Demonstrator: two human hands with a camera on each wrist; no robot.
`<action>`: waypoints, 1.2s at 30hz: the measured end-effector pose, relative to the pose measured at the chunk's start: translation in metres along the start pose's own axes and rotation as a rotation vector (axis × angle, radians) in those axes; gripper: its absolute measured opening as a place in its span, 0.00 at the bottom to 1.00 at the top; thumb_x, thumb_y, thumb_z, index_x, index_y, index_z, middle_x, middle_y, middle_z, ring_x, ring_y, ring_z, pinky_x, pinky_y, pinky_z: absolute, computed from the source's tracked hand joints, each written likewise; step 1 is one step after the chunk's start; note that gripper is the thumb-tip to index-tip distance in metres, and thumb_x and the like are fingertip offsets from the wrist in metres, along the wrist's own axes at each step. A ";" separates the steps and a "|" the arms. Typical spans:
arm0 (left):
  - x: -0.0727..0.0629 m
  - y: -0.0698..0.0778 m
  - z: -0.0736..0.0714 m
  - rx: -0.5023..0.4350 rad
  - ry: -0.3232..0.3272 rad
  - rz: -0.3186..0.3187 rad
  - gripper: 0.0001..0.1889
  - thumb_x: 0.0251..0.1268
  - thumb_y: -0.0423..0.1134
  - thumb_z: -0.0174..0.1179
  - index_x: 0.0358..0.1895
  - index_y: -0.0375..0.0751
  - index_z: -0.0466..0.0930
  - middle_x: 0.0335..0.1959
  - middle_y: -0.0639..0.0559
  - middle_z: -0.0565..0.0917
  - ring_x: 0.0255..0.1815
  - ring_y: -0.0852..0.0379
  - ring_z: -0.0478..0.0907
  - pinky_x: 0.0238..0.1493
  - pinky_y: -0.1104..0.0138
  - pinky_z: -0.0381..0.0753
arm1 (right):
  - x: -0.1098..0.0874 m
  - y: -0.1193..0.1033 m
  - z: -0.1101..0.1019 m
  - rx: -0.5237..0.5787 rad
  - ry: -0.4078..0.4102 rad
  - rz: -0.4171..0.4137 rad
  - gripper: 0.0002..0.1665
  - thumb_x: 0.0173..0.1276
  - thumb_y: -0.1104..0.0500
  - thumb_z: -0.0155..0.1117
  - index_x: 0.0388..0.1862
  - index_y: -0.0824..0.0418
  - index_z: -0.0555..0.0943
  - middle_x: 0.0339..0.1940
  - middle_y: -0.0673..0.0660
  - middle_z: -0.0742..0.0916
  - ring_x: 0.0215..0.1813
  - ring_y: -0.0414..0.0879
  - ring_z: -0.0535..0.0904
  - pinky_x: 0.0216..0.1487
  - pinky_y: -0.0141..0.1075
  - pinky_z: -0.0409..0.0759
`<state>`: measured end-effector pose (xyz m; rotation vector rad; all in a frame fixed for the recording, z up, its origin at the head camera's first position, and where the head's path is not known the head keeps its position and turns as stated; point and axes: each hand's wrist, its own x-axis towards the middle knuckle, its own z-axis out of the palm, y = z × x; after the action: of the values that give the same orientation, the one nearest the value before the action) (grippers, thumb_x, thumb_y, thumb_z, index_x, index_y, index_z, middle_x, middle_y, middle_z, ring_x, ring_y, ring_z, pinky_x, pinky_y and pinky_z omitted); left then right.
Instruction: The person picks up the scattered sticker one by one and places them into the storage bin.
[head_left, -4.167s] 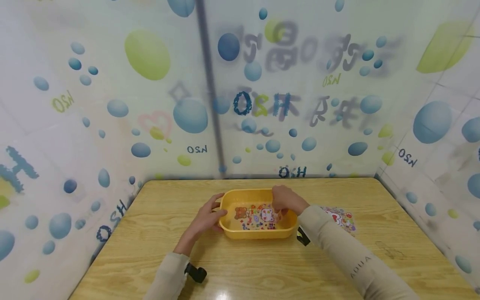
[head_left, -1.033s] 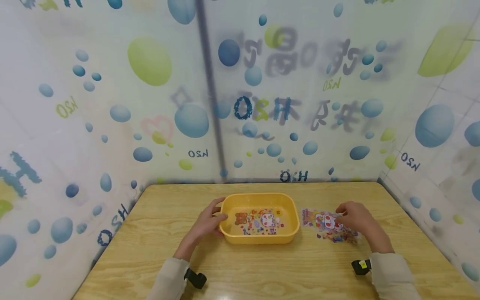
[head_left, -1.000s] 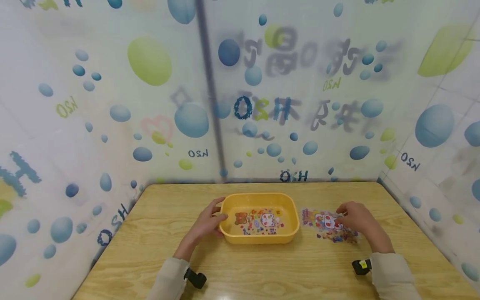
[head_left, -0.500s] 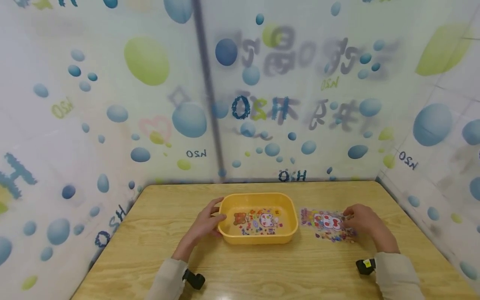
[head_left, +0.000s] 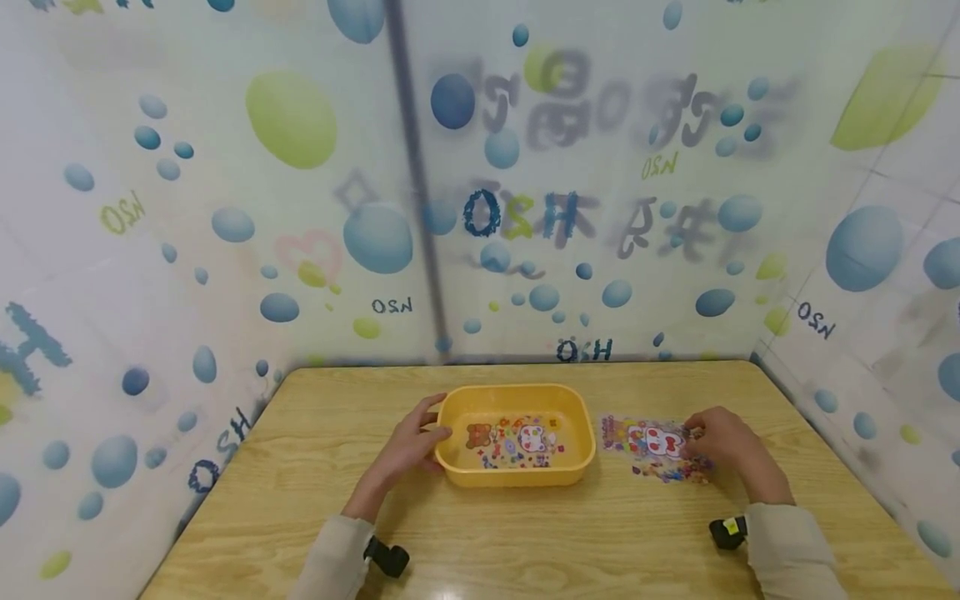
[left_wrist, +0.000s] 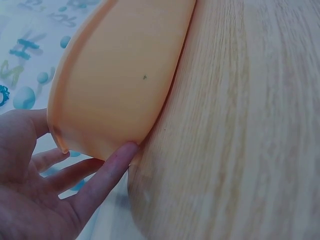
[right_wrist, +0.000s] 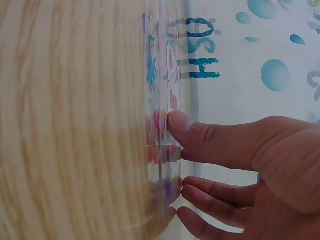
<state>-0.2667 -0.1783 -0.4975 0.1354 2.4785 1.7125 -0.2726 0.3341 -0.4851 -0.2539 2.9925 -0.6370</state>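
Observation:
My left hand (head_left: 411,439) grips the left end of a yellow plastic tray (head_left: 517,477), thumb over the rim. In the left wrist view, the other fingers lie against the outside of the tray (left_wrist: 120,85), low down near the table. Colourful stickers (head_left: 531,438), among them a bear and a white cartoon animal, cover the tray's floor. To the right, a clear piece (head_left: 660,442) printed with a white rabbit-like figure lies on the table. My right hand (head_left: 731,442) touches its right end with thumb and fingertips (right_wrist: 180,120), spread apart along the glossy surface.
Both sit on a light wooden table (head_left: 510,542), whose back edge meets a translucent curtain (head_left: 480,150) printed with blue and green drops. Similar sheeting rises at both sides. A black wrist camera (head_left: 388,557) is strapped to each arm.
Earlier my right hand was inside the tray; it has moved right to the clear printed piece and then shifted slightly further along it. My left hand keeps its hold on the tray.

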 end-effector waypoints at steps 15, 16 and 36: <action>0.001 0.004 -0.001 0.010 -0.013 -0.007 0.32 0.77 0.38 0.58 0.80 0.55 0.62 0.72 0.32 0.74 0.51 0.43 0.86 0.30 0.54 0.92 | -0.003 -0.006 -0.002 0.000 -0.031 0.088 0.22 0.59 0.58 0.78 0.47 0.72 0.87 0.47 0.70 0.89 0.44 0.57 0.83 0.52 0.60 0.85; 0.001 0.004 0.000 0.010 -0.013 -0.008 0.32 0.77 0.38 0.58 0.80 0.55 0.62 0.72 0.32 0.74 0.51 0.43 0.86 0.30 0.54 0.92 | -0.003 -0.006 -0.002 0.001 -0.030 0.088 0.22 0.60 0.58 0.77 0.47 0.72 0.87 0.47 0.70 0.89 0.44 0.55 0.83 0.52 0.59 0.85; 0.000 -0.001 0.000 0.007 -0.009 -0.002 0.33 0.76 0.39 0.59 0.80 0.56 0.62 0.72 0.32 0.74 0.50 0.45 0.86 0.29 0.55 0.91 | -0.006 -0.015 0.001 0.024 0.045 0.122 0.21 0.58 0.62 0.77 0.45 0.77 0.84 0.42 0.71 0.87 0.38 0.55 0.78 0.43 0.54 0.83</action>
<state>-0.2668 -0.1781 -0.4984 0.1406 2.4776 1.6990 -0.2640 0.3212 -0.4798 -0.0559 3.0121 -0.6744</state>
